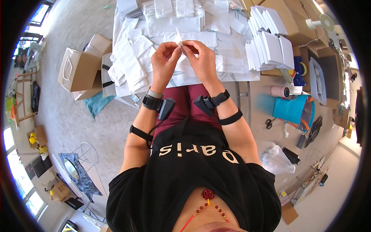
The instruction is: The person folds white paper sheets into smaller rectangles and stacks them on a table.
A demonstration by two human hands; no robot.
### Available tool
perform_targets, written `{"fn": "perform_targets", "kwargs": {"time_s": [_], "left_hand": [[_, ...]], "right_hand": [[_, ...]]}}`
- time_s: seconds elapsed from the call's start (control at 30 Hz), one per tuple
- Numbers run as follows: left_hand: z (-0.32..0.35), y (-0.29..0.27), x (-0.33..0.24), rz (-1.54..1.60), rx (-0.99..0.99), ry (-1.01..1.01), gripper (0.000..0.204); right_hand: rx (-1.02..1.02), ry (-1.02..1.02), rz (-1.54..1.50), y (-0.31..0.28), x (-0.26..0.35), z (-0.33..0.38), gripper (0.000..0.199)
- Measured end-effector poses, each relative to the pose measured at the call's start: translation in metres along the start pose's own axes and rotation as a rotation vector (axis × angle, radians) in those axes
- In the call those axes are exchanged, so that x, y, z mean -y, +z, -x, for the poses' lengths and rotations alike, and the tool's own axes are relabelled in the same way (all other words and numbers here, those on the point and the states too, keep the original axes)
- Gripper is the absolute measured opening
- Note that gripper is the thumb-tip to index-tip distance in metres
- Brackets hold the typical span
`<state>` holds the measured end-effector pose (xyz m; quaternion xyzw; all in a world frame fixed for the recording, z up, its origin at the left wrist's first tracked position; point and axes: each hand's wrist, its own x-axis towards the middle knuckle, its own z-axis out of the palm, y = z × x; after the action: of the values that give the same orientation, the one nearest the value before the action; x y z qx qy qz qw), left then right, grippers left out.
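Over the near part of the table, my left hand [164, 63] and my right hand [200, 60] meet with their fingertips together. Both are closed in a pinch on a small white strip [179, 39], which sticks up between the fingers; whether it is paper or plastic I cannot tell. Loose flat white sleeves [129, 58] lie in an overlapping heap beside my left hand. Beyond both hands are neat piles of similar white sleeves [174, 23]. Another flat white sleeve [232, 64] lies to the right of my right hand.
Stacks of white folded packets [270, 48] stand at the table's right edge. Cardboard boxes [79, 69] sit on the floor to the left. On the right are a turquoise bag [290, 110], a pink cylinder [279, 91], scissors [269, 123] and a small fan [326, 23].
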<state>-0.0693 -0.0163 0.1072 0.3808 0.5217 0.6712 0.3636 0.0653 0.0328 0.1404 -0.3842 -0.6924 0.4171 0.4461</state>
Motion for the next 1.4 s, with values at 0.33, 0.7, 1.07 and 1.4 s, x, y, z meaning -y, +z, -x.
{"fn": "perform_targets", "kwargs": {"time_s": [0.33,0.7,1.07,1.4], "left_hand": [[0.007,-0.009,-0.007,0.052,-0.004,0.017,0.015],[0.011,-0.012,-0.013,0.107,0.03,-0.032,0.016],[0.012,-0.011,-0.014,0.082,0.004,-0.003,0.014],[0.012,-0.005,-0.017,-0.139,-0.006,0.095,0.013]], "right_hand": [[-0.047,-0.123,0.101,0.006,0.012,0.005,0.011],[-0.037,-0.17,0.176,0.005,0.012,0.005,0.01],[0.011,-0.224,0.265,0.002,0.03,0.008,0.011],[-0.014,-0.285,0.382,0.003,0.021,0.005,0.009]]}}
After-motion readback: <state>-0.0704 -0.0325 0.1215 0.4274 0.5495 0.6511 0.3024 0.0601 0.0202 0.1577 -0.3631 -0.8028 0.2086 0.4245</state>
